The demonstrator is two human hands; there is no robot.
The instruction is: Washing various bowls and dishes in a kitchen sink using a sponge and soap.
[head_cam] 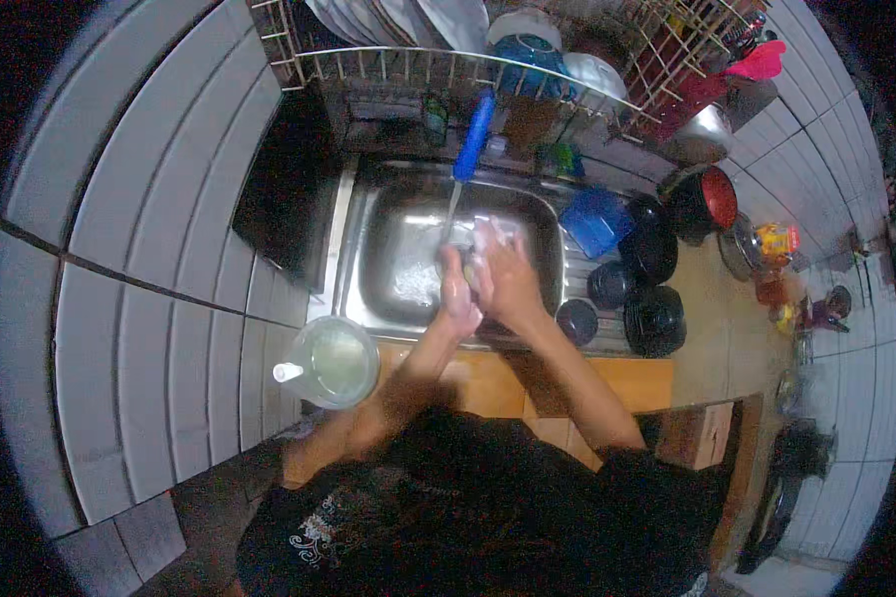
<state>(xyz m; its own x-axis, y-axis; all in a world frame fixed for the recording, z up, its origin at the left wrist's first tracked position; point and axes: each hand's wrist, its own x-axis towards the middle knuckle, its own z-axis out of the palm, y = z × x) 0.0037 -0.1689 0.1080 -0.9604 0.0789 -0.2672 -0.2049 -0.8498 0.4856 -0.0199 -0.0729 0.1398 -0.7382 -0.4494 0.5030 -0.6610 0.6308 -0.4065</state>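
Note:
Over the stainless steel sink (388, 246), my left hand (459, 298) and my right hand (504, 272) are close together, palms turned toward each other. White suds cover parts of both. Right-hand fingers point away from me, toward the back of the basin; the left thumb stands up. Something pale may lie between the palms, but blur and the fingers hide it. A blue faucet sleeve (475, 138) hangs above the basin, and a thin stream of water (454, 205) falls from it near my left hand. Bright, wet patches show on the basin floor.
A wire dish rack (418, 56) with plates and bowls spans above the sink. On the right drainboard stand a blue square container (596, 222) and several black bowls (653, 321). A translucent pitcher (336, 362) is at front left, beside the tiled wall (157, 224).

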